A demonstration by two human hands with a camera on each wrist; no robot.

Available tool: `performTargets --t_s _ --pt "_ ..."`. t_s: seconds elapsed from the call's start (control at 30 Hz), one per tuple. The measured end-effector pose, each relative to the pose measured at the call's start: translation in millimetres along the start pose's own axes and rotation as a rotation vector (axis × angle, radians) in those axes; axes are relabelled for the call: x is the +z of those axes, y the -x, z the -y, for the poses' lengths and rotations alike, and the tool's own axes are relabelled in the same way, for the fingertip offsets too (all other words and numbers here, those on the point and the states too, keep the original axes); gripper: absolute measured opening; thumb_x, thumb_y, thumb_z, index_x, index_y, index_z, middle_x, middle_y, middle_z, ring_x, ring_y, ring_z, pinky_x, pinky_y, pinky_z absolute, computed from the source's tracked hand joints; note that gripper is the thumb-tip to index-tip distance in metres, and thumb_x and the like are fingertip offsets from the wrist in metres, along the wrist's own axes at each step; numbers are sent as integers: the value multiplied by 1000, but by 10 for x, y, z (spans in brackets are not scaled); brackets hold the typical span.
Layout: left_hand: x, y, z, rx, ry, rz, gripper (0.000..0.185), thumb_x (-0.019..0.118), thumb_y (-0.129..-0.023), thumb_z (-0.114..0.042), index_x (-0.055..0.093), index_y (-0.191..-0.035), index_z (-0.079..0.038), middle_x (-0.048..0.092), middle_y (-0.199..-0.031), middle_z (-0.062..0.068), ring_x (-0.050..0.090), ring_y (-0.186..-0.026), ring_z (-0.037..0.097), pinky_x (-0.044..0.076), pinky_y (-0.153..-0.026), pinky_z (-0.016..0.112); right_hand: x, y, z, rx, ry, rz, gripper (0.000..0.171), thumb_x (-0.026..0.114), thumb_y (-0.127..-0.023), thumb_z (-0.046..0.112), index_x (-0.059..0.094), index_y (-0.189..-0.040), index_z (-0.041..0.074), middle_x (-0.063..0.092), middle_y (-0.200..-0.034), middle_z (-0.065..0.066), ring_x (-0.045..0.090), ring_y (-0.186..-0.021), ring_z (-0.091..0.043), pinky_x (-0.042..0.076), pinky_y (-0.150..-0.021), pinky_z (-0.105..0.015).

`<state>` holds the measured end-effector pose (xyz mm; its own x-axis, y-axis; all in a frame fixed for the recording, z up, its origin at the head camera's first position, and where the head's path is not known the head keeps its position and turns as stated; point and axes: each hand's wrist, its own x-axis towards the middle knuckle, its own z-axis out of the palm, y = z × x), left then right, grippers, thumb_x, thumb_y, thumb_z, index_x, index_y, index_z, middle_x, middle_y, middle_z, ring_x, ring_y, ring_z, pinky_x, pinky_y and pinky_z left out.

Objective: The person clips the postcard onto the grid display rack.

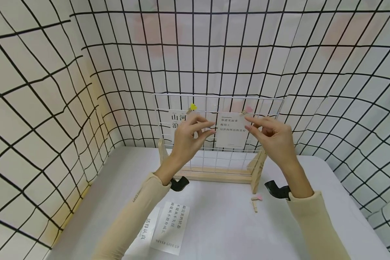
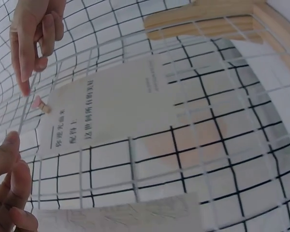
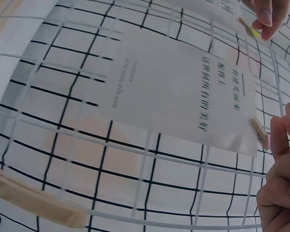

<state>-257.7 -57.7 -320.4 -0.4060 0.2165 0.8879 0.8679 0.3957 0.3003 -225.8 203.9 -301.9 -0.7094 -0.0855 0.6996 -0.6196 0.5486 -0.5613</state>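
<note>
A white card (image 1: 230,139) printed with lines of characters hangs on a white wire grid rack (image 1: 211,96). At its upper right corner sits a small wooden clothespin with a pink decoration (image 1: 248,109). My right hand (image 1: 277,139) is beside that corner, thumb and index finger apart, fingertips right at the card's edge. Left of the card, my left hand (image 1: 189,137) holds nothing, its thumb and index finger extended toward the card with a gap between them. Behind it hangs a second card (image 1: 175,118), partly hidden, under a clothespin with a yellow decoration (image 1: 193,107).
The rack stands on a wooden base (image 1: 214,175) on a white table (image 1: 221,224). Two printed cards, one (image 1: 170,231) overlapping the other (image 1: 145,231), lie at the front left. A loose pink-trimmed clothespin (image 1: 255,203) lies before the base's right foot. Black grid walls surround the table.
</note>
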Motion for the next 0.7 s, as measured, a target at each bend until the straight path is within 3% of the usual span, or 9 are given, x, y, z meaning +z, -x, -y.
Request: performTargets --t_s 0.17,0.37,0.57,0.7 --pt "-95 259 58 14 26 0 19 87 -79 0 81 -96 0 71 -89 13 57 -61 16 41 -56 20 34 268 -96 39 16 37 31 82 -87 3 80 -117 12 66 -85 5 26 -50 -7 21 -43 -26" --pt "-232 641 163 -57 64 60 18 85 -80 1 81 -98 -1 71 -90 12 53 -61 13 36 -52 19 46 626 -319 82 23 109 29 81 -88 3 80 -116 11 67 -83 2 26 -51 -7 23 -43 -27" --pt "-406 1135 267 -154 18 211 16 86 -79 -2 82 -95 -3 72 -93 7 55 -61 7 44 -52 22 -16 1126 -592 198 115 183 25 81 -90 11 80 -114 14 64 -79 6 31 -53 -6 28 -44 -26" --pt "-557 1448 361 -298 17 353 16 86 -80 -7 82 -95 -5 72 -95 5 55 -66 2 49 -56 19 -19 1448 -794 255 140 224 22 81 -89 10 80 -111 9 64 -77 7 33 -55 -2 30 -44 -24"
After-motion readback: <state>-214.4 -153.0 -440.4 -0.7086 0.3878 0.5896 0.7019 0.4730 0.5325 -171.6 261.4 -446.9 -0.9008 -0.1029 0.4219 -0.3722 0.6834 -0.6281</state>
